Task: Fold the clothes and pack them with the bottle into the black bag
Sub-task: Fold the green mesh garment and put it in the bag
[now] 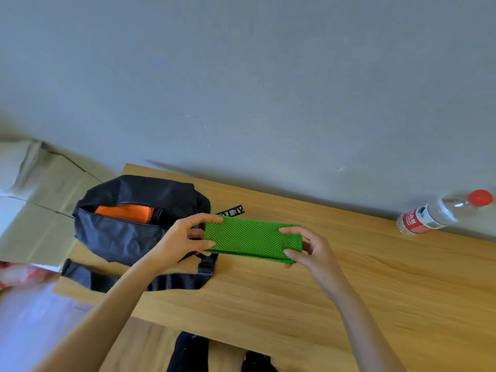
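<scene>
A folded green mesh cloth (251,238) is held just above the wooden table (349,291). My left hand (185,236) pinches its left end, thumb below and fingers on top. My right hand (308,248) pinches its right end the same way. The black bag (126,232) lies at the table's left end with its mouth open, and a folded orange cloth (124,212) shows inside it. A clear water bottle (442,212) with a red cap and red label lies on its side at the far right of the table.
The bag's black strap (150,280) with a buckle trails along the table's front left. A grey wall runs behind the table. Cardboard boxes (40,183) stand to the left, off the table. Dark legs and shoes show below the front edge.
</scene>
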